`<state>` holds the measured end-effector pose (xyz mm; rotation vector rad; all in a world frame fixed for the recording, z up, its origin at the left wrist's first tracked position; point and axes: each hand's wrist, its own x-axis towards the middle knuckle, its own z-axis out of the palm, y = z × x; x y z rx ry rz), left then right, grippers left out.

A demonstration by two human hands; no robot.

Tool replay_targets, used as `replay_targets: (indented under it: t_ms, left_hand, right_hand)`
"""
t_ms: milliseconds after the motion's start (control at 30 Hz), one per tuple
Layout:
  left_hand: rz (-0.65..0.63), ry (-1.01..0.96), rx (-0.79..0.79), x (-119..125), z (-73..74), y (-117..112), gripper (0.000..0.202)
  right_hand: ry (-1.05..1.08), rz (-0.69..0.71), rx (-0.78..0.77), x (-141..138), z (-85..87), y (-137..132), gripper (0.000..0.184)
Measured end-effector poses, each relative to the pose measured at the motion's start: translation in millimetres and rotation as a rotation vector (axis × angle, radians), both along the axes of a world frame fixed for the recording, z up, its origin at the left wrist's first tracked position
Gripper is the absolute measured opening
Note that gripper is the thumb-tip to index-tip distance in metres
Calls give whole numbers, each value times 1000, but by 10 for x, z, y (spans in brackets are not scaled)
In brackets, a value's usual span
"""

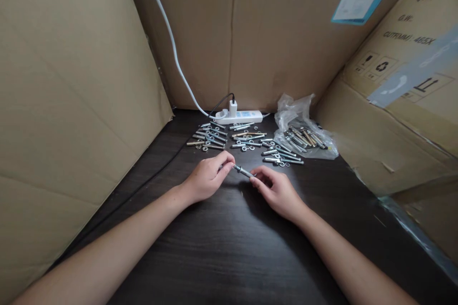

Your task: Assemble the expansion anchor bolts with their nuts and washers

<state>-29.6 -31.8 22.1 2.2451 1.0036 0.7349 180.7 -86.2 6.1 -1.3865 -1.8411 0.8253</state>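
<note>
A silver expansion bolt point(243, 171) is held between both hands just above the dark wooden table point(229, 248). My left hand point(207, 178) pinches its left end with closed fingers. My right hand point(277, 190) grips the right end with its fingertips. Beyond the hands lie several loose bolts, washers and nuts point(246, 142), spread in rows. A clear plastic bag point(304, 128) with more bolts in it lies at the right of them.
A white power strip point(239, 116) with a plugged charger sits at the back; its white cable runs up the wall and a black cord trails left. Large cardboard boxes point(71, 105) wall in the table on the left, back and right.
</note>
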Motion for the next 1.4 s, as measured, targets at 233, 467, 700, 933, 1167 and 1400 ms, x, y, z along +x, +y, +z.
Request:
replay_targets:
  t_ms: [233,467,700,933,1167,1400]
  left_hand:
    - [-12,14,-2,1,34,-10,20]
    - [-32,31,-44,-7,61,-28,13]
    - [-48,-14,-44,-30,12,8,11]
    - [-97,46,-110,-28,-17,8,11]
    - [-87,76,-129,-28,-6,-5,21]
    - [-117,187,-119,-7,98,-76,26]
  right_hand:
    - [52,38,-15,-15,5,-10,16]
    - [208,14,-114,-22,-27,6,20]
    - [123,6,-60,-17,-18,1,19]
    - [49,-2,-17,-5,-16,12,17]
    - [26,-6,-13,6,-11,16,16]
    - [-25,49,39,-19,-11,-14,14]
